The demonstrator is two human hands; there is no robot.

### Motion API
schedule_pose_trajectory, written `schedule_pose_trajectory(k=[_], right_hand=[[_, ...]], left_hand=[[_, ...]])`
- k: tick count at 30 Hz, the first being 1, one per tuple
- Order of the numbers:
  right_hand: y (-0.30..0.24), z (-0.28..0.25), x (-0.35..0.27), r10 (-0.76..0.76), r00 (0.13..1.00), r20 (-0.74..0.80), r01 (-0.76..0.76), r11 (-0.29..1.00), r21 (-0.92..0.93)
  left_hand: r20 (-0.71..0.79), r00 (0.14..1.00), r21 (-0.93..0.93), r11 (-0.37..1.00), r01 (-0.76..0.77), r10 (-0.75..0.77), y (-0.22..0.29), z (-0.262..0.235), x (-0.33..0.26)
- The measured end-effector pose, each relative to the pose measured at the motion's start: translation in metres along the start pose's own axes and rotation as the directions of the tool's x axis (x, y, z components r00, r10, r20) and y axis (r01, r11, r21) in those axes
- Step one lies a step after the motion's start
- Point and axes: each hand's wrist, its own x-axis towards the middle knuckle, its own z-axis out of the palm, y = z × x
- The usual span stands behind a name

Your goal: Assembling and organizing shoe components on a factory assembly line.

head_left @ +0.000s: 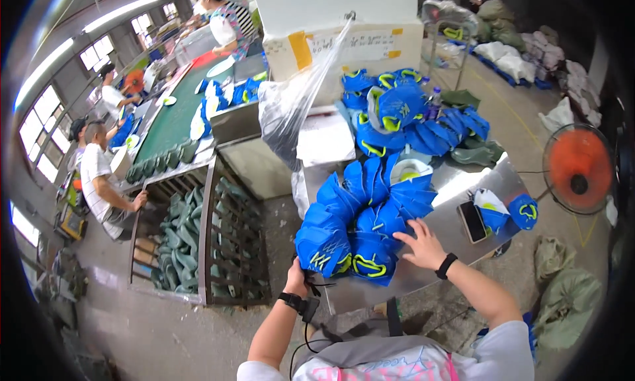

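Brushed metal covers the desk (360, 297) in front of you, in a busy workshop. Your left grip (294, 280) sits at 7 o'clock, against the lower edge of the blue fabric shoe uppers with yellow-green trim (327, 206); its fingers are partly hidden, so you cannot tell how firmly it grasps. Your right grip (423, 249), at 4 o'clock, is spread loosely with fingertips touching them. Judging by how they lie, much is already ordered: these uppers stand nested in two curving rows at the desk's near end. What seems left is the looser heap of blue uppers (400, 106) at 12 o'clock, not arranged like yours. Your rows look fanned and overlapping, pale lines marking the nearest sides. A black-screened phone (472, 222) lies at 3 o'clock; farther off, a slatted rack of dark green shoe forms (178, 245) stands at 9.
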Motion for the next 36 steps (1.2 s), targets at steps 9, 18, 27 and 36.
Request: schedule_pose_trajectory(k=[9,18,27,36], right_hand=[[-0.043,0.013,0.032,-0.453,0.888,0.084,0.46,0.873,-0.162],[-0.065,0.01,0.13,-0.484,0.603,0.634,0.658,0.751,-0.052],[0.058,0.131,0.171,-0.067,-0.079,0.995,0.307,0.948,0.088],[-0.028,-0.014,0.046,0.004,0.744,0.668,0.325,0.871,-0.368]], left_hand=[[0.347,0.475,0.729,0.086,-0.679,0.809,0.033,0.039,-0.059],[0.342,0.804,0.929,-0.043,-0.369,0.486,0.016,0.025,-0.009],[0.385,0.774,0.918,-0.119,-0.379,0.503,-0.02,0.043,-0.048],[0.6,0.572,0.744,-0.126,-0.656,0.56,-0.034,0.09,-0.067]])
